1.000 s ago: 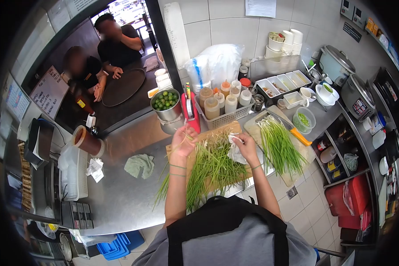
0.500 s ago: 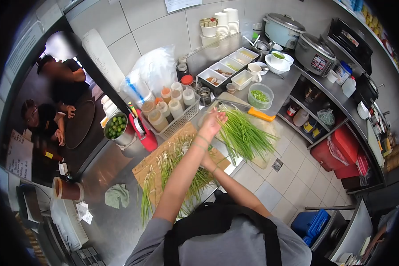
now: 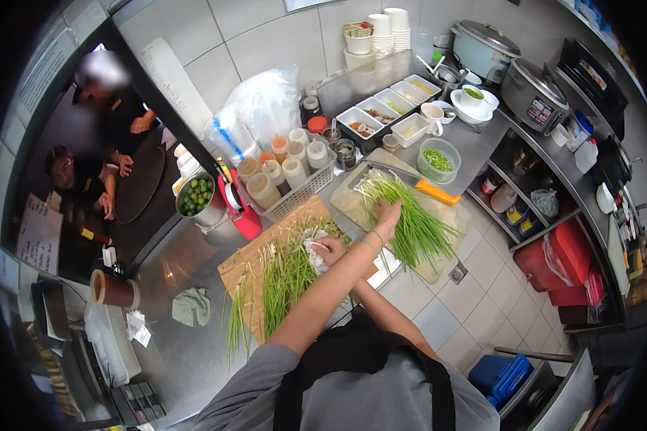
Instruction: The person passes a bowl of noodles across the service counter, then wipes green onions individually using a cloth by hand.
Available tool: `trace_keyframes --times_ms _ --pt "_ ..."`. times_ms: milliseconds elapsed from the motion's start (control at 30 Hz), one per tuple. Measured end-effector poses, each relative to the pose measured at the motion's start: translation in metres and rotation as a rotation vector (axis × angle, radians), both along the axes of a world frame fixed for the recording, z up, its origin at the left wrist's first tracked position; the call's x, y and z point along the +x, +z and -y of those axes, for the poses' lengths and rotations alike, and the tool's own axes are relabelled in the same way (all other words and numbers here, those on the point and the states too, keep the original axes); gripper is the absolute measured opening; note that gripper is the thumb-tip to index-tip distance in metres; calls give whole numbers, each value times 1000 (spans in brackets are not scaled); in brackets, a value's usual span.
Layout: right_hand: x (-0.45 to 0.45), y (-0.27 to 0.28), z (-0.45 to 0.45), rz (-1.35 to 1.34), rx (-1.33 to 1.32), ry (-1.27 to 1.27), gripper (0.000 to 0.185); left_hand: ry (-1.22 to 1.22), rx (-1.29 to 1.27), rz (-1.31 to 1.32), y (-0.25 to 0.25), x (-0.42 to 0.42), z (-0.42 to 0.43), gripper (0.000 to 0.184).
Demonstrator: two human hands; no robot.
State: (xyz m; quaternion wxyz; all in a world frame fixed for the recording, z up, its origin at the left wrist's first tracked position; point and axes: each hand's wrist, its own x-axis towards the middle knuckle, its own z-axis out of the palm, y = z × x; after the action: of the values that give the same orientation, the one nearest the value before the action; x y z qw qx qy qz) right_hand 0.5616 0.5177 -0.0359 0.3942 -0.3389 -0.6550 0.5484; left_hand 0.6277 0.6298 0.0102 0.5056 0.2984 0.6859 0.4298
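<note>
Right of centre, the left hand (image 3: 388, 218) lay on green onions (image 3: 418, 228), its grip unclear; light handling seemed best to avoid bruising. Mid-frame, the right hand (image 3: 331, 251) pinched a white cloth (image 3: 312, 241).

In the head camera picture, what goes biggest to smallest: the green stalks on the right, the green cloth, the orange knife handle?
1. Green stalks on the right
2. Green cloth
3. Orange knife handle
</note>
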Motion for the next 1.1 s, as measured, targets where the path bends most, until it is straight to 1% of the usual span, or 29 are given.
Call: trace_keyframes --times_ms 100,133,200,267,333,400,500,533,600,633,667,767,800,900,1000,1100 --pt "5 9 -4 -20 -52 54 22 -105 54 -3 2 -8 13 69" --pt "8 17 -7 4 -29 85 21 -179 171 25 17 -13 29 63" --pt "15 36 -13 44 27 151 21 -322 412 69 72 -31 76 54" --pt "20 38 -13 -233 -180 137 20 -264 700 78 113 -64 121 45" --pt "24 58 -14 -279 -261 177 20 -134 880 -110 120 -124 152 43" --pt "28 109 -17 -98 -216 284 21 87 793 -198 116 -173 180 47" --pt "24 131 -18 -128 -184 326 22 55 505 -91 107 -184 204 50" --pt "20 137 -16 -207 -201 349 27 39 567 13 92 -182 203 48" --pt "13 141 -11 -215 -153 357 29 62 570 44 63 -178 197 39" --pt "10 143 -10 -222 -127 360 30 72 573 57 63 -176 195 34" --pt "7 139 -10 -222 -107 353 41 119 566 79 62 -175 194 30" --pt "7 131 2 -106 32 292 45 241 549 154 66 -171 205 21" --pt "10 132 8 -49 102 284 39 259 565 178 67 -172 208 19" --pt "24 85 -5 132 179 358 26 316 578 215 65 -181 208 15" --pt "37 86 -9 131 -79 352 12 338 531 179 52 -191 211 13" --pt "37 115 -1 -87 -327 358 7 184 433 19 40 -194 208 15"
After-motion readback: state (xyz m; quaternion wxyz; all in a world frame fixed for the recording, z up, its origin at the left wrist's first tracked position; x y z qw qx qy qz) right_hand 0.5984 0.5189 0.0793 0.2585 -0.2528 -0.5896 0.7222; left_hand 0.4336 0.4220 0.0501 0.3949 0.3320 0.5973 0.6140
